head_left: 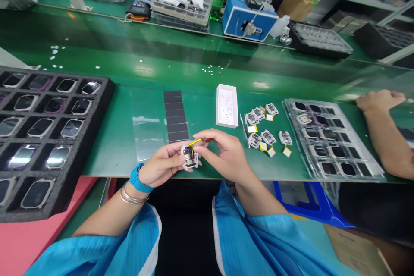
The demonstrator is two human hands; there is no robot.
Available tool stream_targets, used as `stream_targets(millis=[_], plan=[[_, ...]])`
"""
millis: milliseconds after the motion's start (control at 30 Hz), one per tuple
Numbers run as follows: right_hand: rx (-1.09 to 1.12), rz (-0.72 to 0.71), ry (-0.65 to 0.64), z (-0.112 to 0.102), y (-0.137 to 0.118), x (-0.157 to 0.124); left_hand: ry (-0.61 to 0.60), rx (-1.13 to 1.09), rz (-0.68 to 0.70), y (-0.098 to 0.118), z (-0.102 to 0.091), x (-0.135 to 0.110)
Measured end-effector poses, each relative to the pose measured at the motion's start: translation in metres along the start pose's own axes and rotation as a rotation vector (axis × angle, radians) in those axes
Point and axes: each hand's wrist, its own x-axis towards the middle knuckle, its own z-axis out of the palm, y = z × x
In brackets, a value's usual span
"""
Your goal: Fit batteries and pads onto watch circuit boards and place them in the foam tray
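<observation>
1. The watch case (190, 158), open with its inner parts exposed, was held above the near edge of the green bench (110, 146), directly in front of the person.
2. The left hand (163, 166) grasped the case, its thumb lying across the lower part of the opening.
3. The right hand (223, 155) pinched a yellow piece (194, 142) between thumb and fingers at the top of the case. The piece, judged to be a battery seen edge-on, stood tilted over the opening rather than lying flat inside, so work on this case appeared unfinished.
4. Several loose cases (255, 140) lay to the right on the bench, likewise open. Small white pads with yellow edges (271, 152) rested beside them; these cases, too, seemed to be incomplete.
5. A clear tray (367, 156) farther right contained dark-faced pieces in its compartments, with one yellow-edged item among them. How complete these were could not be told.
6. At the left, a foam tray (105, 90) bore watches (38, 194) with dark screens facing up, which looked further along than the open cases.
7. A white box (236, 108) with small flecks inside stood beyond the hands; a dark strip (175, 114) lay to its left. A co-worker's hand (377, 100) appeared beyond the clear tray.
</observation>
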Motion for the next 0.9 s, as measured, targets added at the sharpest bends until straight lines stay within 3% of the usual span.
stream_targets(millis=[333,500,600,733,900], plan=[[-0.176,-0.003,-0.023,0.014,0.001,0.001,0.216,0.153,0.001,0.003,0.006,-0.001],[-0.028,0.193,0.062,0.023,0.026,0.003,0.411,0.151,0.024,0.014,-0.001,0.004],[-0.224,0.229,-0.037,0.022,0.044,-0.005,0.540,0.108,0.045,0.021,-0.008,0.006],[-0.511,0.111,-0.147,0.025,0.052,-0.022,0.521,0.085,0.039,0.021,-0.010,0.010],[-0.542,0.106,-0.117,0.033,0.050,-0.029,0.472,0.085,-0.003,0.013,-0.007,0.015]])
